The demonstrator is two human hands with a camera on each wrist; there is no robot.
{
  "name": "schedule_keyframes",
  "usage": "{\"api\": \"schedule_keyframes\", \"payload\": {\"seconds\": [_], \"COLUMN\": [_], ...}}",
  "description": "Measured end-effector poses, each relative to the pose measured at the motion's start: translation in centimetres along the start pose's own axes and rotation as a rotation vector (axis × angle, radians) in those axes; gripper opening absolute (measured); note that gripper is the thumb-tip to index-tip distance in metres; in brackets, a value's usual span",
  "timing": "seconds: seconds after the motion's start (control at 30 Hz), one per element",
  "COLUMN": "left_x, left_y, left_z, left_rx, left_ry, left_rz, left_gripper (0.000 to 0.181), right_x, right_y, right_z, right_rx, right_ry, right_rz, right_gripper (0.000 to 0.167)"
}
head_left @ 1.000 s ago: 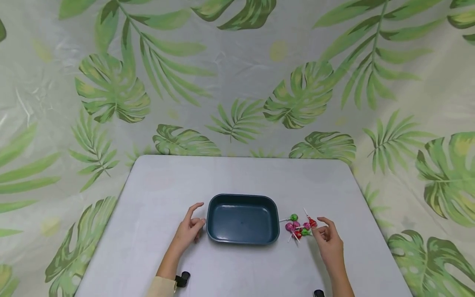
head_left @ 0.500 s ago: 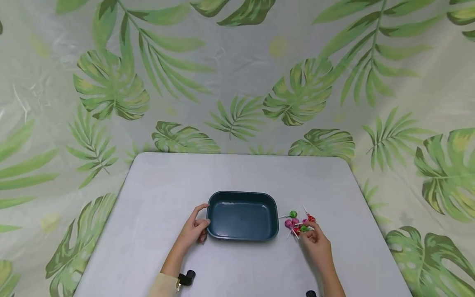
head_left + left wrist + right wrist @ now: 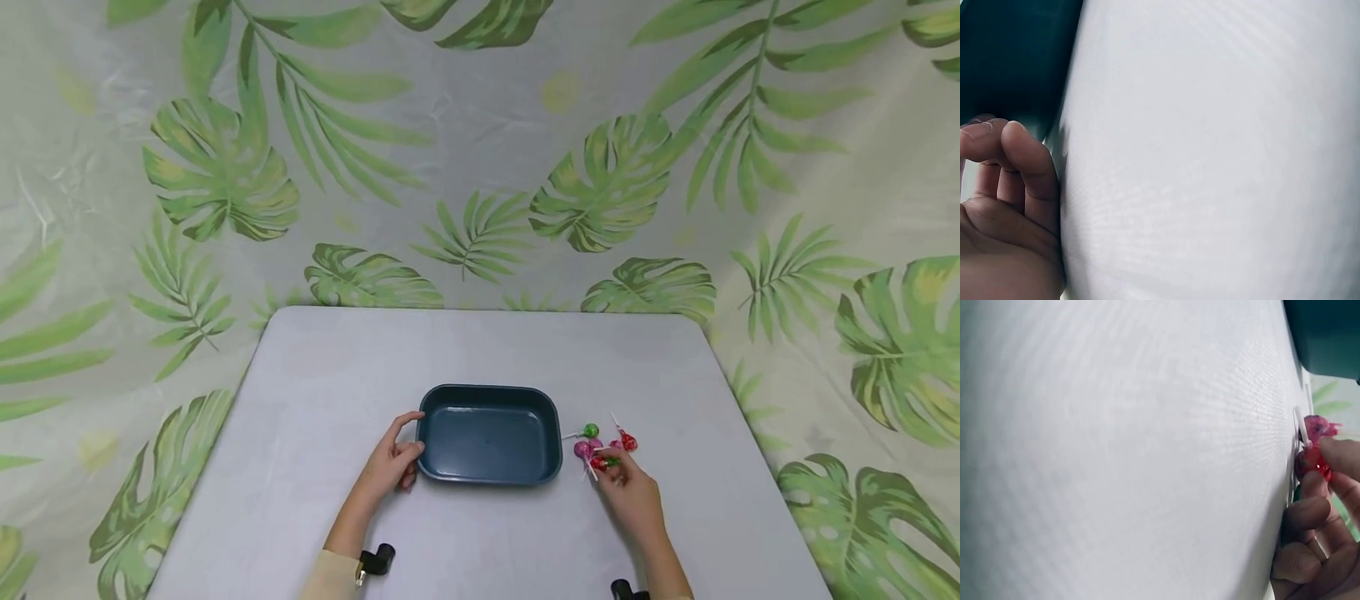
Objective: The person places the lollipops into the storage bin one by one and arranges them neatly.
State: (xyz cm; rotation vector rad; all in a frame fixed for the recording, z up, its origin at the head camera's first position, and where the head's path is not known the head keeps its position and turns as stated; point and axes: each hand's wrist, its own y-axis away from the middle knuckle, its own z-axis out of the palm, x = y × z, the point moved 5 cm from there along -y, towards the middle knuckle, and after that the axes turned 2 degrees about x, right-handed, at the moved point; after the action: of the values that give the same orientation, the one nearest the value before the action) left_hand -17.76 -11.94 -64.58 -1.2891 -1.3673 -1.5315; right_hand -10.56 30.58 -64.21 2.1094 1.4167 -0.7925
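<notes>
A dark teal plastic tub [image 3: 487,435] sits on the table. At its left side is my left hand [image 3: 388,463], index finger and thumb touching the rim and the other fingers bent underneath. Right of the tub lies a small pile of wrapped lollipops. My right hand [image 3: 636,498] reaches into it. In the right wrist view, thumb and fingertips pinch a red lollipop [image 3: 1311,464], beside a pink lollipop [image 3: 1318,427]. A green lollipop [image 3: 591,430] and another red lollipop [image 3: 628,441] lie at the pile's far side. My fingers partly cover the pile.
The white table [image 3: 360,358] has rounded far corners. Behind it hangs a leaf-patterned curtain [image 3: 480,150]. Black wrist camera mounts [image 3: 378,559] sit on both wrists, close above the tabletop.
My left hand has moved right and now touches the tub's rim. My right hand has moved left, from the pile's right edge to the red lollipop at its near side.
</notes>
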Motion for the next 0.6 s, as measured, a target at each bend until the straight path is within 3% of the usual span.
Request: {"api": "schedule_keyframes", "payload": {"seconds": [0.33, 0.6], "left_x": [-0.09, -0.19], "left_y": [0.02, -0.05], "left_z": [-0.04, -0.02], "left_rx": [0.002, 0.011], "left_ry": [0.006, -0.009], "left_rz": [0.008, 0.013], "left_gripper": [0.053, 0.052], "right_x": [-0.41, -0.41], "right_y": [-0.13, -0.12], "right_z": [0.24, 0.28], "right_rx": [0.016, -0.001], "right_ry": [0.078, 0.083], "right_rz": [-0.047, -0.030], "right_gripper": [0.027, 0.032]}}
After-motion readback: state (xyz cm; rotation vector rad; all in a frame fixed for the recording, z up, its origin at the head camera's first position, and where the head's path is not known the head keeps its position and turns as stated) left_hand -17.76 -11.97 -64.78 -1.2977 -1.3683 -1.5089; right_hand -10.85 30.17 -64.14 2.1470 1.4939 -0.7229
